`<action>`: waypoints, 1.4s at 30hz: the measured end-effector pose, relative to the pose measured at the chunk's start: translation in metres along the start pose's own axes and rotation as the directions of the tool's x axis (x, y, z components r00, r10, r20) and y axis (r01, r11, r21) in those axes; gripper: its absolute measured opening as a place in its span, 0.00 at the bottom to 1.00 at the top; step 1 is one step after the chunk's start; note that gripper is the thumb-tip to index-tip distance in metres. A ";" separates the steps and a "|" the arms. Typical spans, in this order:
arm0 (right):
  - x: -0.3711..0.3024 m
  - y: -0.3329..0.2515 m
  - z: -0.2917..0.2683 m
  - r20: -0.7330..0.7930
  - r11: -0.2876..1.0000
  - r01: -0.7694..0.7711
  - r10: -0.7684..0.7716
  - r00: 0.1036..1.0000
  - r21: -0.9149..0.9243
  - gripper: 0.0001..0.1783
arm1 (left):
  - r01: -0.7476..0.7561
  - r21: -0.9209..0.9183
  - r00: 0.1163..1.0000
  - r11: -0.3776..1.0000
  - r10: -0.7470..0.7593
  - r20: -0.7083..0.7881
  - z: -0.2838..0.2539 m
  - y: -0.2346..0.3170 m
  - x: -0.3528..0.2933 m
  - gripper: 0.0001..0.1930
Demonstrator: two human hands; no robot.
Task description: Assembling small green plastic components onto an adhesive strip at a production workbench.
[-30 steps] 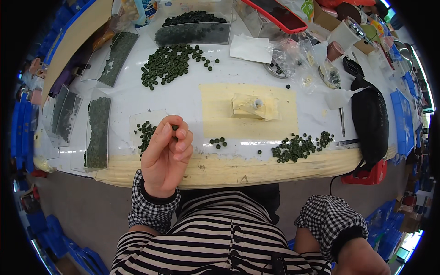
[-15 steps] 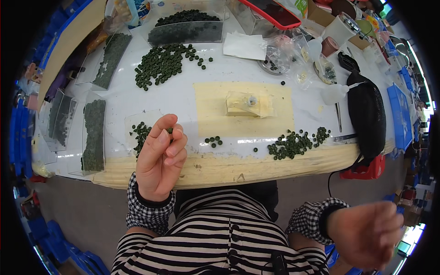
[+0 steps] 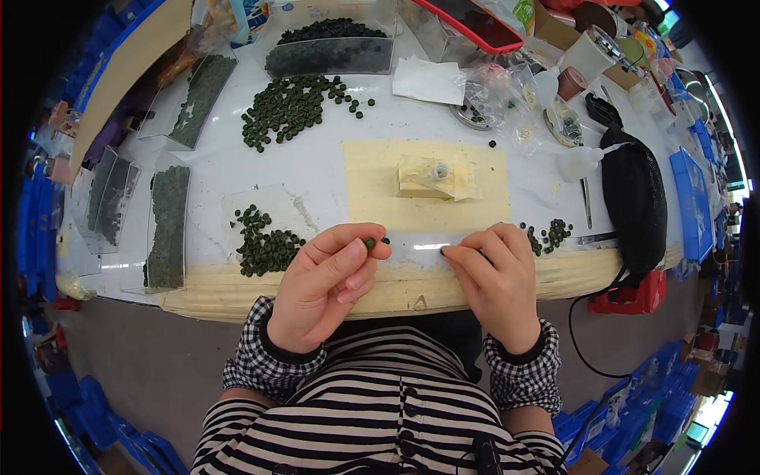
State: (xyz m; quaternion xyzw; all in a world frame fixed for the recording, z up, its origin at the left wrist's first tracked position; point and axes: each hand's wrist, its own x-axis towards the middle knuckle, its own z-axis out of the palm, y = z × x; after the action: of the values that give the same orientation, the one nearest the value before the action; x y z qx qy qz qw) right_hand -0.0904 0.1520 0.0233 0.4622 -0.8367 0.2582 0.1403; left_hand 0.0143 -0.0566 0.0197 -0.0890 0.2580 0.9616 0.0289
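Between thumb and forefinger of my left hand (image 3: 321,289) a small dark green round bead (image 3: 370,243) is pinched. My right hand (image 3: 503,289), also closed, has thumb and forefinger together at the table edge, with a small dark piece (image 3: 443,250) at their tips. Partly behind my left hand lies a small pile of green beads (image 3: 265,247) on a clear sheet. Another group of beads (image 3: 557,231) sits beyond my right hand, which hides part of it. Farther off, a taped block (image 3: 423,180) with a small round fitting on top rests on a yellow sheet (image 3: 372,210).
A larger bead pile (image 3: 281,111) lies at the back left, near clear bins (image 3: 328,62) of dark pieces. On the right are a black mesh bag (image 3: 635,198), tweezers (image 3: 587,203) and a squeeze bottle (image 3: 576,164). A red-edged phone (image 3: 483,25) lies at the back.
My right hand has come up from the lower right to the table's front edge, its fingers now pinched. My left hand has moved right, uncovering more of the small bead pile.
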 end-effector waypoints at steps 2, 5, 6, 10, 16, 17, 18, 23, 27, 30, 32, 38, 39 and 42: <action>0.002 -0.001 -0.001 0.015 1.000 -0.001 0.001 1.000 0.002 0.09 | -0.001 0.004 1.000 1.000 0.001 -0.010 0.002 -0.001 0.001 0.14; 0.004 -0.004 -0.001 0.017 1.000 0.004 -0.004 1.000 -0.002 0.09 | -0.007 0.016 0.999 1.000 0.008 -0.035 0.001 -0.001 0.002 0.14; 0.005 -0.005 -0.001 0.011 1.000 0.004 -0.004 1.000 0.010 0.09 | -0.010 0.022 0.999 1.000 0.011 -0.044 0.001 -0.001 0.003 0.14; 0.005 -0.004 0.000 0.015 0.999 0.029 -0.030 0.999 0.032 0.10 | -0.015 -0.004 1.000 1.000 0.015 -0.018 -0.002 -0.002 0.004 0.13; 0.005 -0.003 0.005 0.018 0.998 0.050 -0.051 0.999 0.038 0.09 | -0.032 0.081 0.999 0.996 0.035 -0.033 0.000 -0.002 0.004 0.12; 0.006 -0.003 0.007 0.008 0.998 0.054 -0.054 0.998 0.042 0.09 | -0.036 0.079 0.998 0.996 0.039 -0.043 0.000 -0.003 0.004 0.12; 0.008 -0.005 0.008 0.013 0.998 0.037 -0.037 0.999 0.046 0.08 | -0.039 0.077 0.998 0.996 0.043 -0.053 0.000 -0.003 0.005 0.12; 0.014 -0.017 0.003 -0.048 0.928 -0.117 0.143 0.989 0.354 0.07 | -0.041 0.087 0.998 0.995 0.045 -0.038 0.003 -0.005 0.006 0.11; 0.016 -0.023 0.004 0.005 0.645 -0.208 0.302 0.953 0.735 0.04 | -0.023 0.094 0.999 0.995 0.026 -0.034 0.005 -0.008 0.006 0.11; 0.017 -0.028 0.008 0.147 0.355 -0.298 0.395 0.907 0.886 0.03 | -0.007 0.128 1.000 0.992 0.009 -0.015 0.008 -0.010 0.006 0.11; 0.018 -0.029 0.008 0.217 0.212 -0.323 0.409 0.886 0.922 0.03 | -0.011 0.165 1.000 0.986 0.011 -0.001 0.010 -0.011 0.006 0.10; 0.018 -0.029 0.013 0.272 0.131 -0.349 0.404 0.874 0.928 0.03 | -0.043 0.245 0.999 0.969 0.044 0.002 0.008 -0.017 0.010 0.10; 0.018 -0.029 0.013 0.263 0.142 -0.344 0.405 0.876 0.928 0.03 | -0.037 0.259 0.999 0.965 0.038 0.000 0.008 -0.016 0.010 0.09; 0.019 -0.032 0.016 0.223 0.192 -0.326 0.418 0.881 0.926 0.02 | -0.082 0.269 0.996 0.960 0.090 -0.017 0.008 -0.017 0.010 0.09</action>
State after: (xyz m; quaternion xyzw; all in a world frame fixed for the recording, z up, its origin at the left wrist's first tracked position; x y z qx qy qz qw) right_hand -0.0731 0.1158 0.0283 0.2271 -0.5991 0.7431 -0.1932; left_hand 0.0050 -0.0378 0.0162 -0.0869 0.3896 0.9169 -0.0047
